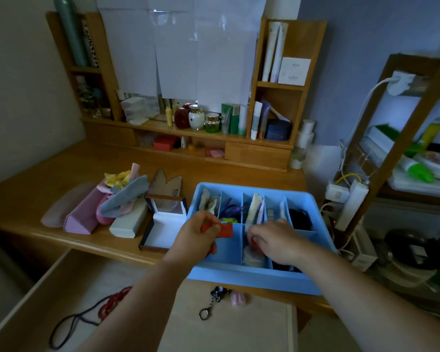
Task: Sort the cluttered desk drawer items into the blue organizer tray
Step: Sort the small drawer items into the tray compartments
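Observation:
The blue organizer tray (252, 279) sits at the desk's front edge, its compartments holding papers, purple cord and dark items. My left hand (196, 237) hovers over the tray's left front compartment and pinches a small red card (225, 229). My right hand (277, 238) reaches into the middle front compartment with fingers curled around a small red object (254, 246) above a round whitish container (253, 257). Below, the open drawer (92, 288) holds a red bead string (114, 301), a black cord (69, 323), a keychain clasp (211, 303) and a pink item (238, 299).
Left of the tray lie an open white-lined box (160, 232), several glasses cases (81, 214) and folded cloths (127, 196). Cosmetic jars and tubes (208, 120) line the back shelf. A power strip and cables (346, 204) crowd the right side.

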Motion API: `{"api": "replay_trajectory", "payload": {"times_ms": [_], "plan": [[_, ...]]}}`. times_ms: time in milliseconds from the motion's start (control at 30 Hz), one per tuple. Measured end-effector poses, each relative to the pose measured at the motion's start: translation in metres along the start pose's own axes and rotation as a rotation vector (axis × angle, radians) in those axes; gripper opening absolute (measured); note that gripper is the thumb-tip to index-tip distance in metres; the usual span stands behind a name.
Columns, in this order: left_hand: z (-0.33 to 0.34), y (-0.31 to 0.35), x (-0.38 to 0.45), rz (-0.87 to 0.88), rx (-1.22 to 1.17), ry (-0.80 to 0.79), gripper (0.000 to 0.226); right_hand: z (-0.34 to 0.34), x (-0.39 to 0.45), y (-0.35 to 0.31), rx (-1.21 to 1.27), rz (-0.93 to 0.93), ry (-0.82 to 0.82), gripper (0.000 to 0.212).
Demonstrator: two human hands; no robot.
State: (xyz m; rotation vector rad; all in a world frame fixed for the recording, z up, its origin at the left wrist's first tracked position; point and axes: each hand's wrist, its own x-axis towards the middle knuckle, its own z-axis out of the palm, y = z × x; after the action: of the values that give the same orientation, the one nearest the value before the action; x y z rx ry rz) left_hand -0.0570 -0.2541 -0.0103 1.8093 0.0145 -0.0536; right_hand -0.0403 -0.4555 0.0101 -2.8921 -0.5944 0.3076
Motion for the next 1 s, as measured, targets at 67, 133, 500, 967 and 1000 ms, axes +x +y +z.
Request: {"api": "replay_trajectory", "payload": {"times_ms": [67,133,500,967,1000], "plan": [[-0.001,0.0,-0.001,-0.02,-0.051,-0.001,0.012,-0.005,-0.002,-0.001,-0.02,-0.007,-0.063,0.024],[-0.001,0.0,-0.001,-0.014,-0.049,-0.014,0.012,-0.008,-0.006,0.002,0.005,-0.031,-0.104,0.024],[-0.002,0.001,-0.003,0.008,-0.024,-0.051,0.012,-0.007,-0.004,-0.008,0.013,0.014,-0.129,0.025],[-0.006,0.005,-0.006,-0.004,-0.135,-0.084,0.009,-0.031,-0.001,0.007,0.587,0.193,0.288,0.022],[-0.006,0.005,-0.006,-0.005,-0.129,-0.084,0.009,-0.029,-0.001,0.005,0.596,0.19,0.258,0.022]]}}
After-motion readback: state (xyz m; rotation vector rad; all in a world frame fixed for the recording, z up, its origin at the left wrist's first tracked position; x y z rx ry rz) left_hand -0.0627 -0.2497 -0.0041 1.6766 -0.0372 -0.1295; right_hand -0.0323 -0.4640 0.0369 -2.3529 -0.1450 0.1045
